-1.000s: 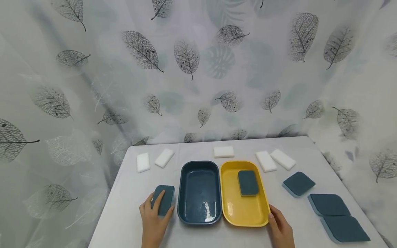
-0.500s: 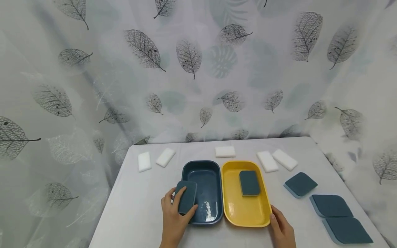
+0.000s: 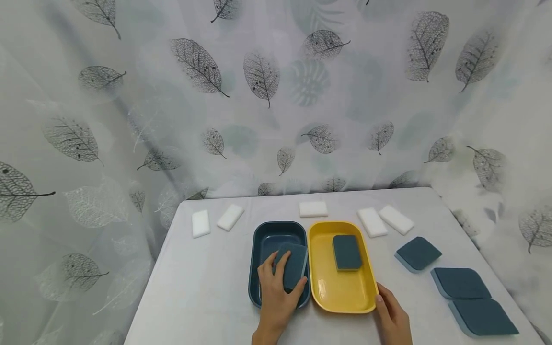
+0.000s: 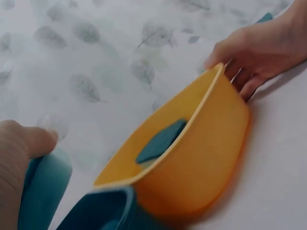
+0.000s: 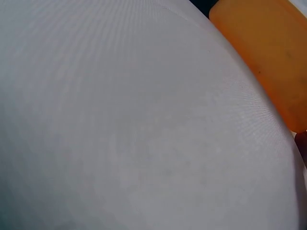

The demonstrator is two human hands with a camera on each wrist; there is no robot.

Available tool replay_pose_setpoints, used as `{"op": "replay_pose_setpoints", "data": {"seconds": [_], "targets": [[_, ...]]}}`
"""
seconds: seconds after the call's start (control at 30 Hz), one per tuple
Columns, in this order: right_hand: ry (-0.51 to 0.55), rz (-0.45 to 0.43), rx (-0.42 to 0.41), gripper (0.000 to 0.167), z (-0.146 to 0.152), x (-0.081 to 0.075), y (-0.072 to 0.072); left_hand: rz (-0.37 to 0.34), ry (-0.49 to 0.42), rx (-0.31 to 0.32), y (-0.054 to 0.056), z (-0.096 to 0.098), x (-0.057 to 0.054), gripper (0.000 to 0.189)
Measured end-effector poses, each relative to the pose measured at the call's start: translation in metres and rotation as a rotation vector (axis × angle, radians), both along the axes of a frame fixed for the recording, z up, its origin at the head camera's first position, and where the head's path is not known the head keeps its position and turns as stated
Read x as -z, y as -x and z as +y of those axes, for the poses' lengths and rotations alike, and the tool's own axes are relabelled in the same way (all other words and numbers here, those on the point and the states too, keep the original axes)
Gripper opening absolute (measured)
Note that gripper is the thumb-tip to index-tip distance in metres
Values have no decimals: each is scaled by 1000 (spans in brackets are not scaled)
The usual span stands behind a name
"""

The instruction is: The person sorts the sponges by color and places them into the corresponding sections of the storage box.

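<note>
My left hand grips a dark blue-green sponge by its sides, over the dark blue tray. In the left wrist view this sponge is tilted, with a thumb against its edge and the yellow tray beyond it. Beside the blue tray stands the yellow tray, where a second dark sponge lies on the floor of the tray. My right hand holds the yellow tray's near right corner, thumb at the rim and fingers along the outer wall.
Several white sponge blocks, such as the middle one, lie along the back of the white table. Three more dark sponges, one of them the nearest, lie at the right. A leaf-print curtain hangs behind.
My left hand has carried the dark sponge rightward from the table at the left of the blue tray to over the tray. The right hand stays at the yellow tray's corner.
</note>
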State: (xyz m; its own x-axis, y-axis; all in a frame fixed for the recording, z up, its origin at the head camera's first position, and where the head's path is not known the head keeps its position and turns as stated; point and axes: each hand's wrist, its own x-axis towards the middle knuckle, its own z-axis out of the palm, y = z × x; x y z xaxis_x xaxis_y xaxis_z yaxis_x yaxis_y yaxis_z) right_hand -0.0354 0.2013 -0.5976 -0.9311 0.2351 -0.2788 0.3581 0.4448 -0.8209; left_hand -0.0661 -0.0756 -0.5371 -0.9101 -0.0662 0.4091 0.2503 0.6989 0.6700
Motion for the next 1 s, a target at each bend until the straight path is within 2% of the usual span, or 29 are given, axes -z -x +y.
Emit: {"op": "replay_pose_setpoints", "data": {"seconds": [0.2, 0.43, 0.73, 1.0], "targets": [[-17, 6, 6, 69, 0, 1, 1, -27, 5, -33, 3, 24, 1, 67], [-25, 20, 8, 70, 1, 2, 1, -66, -17, -70, 10, 44, -3, 64], [5, 72, 29, 64, 0, 3, 1, -101, 4, 9, 25, 65, -5, 69], [0, 71, 30, 63, 0, 3, 1, -107, 155, 44, 42, 81, -3, 77]]}}
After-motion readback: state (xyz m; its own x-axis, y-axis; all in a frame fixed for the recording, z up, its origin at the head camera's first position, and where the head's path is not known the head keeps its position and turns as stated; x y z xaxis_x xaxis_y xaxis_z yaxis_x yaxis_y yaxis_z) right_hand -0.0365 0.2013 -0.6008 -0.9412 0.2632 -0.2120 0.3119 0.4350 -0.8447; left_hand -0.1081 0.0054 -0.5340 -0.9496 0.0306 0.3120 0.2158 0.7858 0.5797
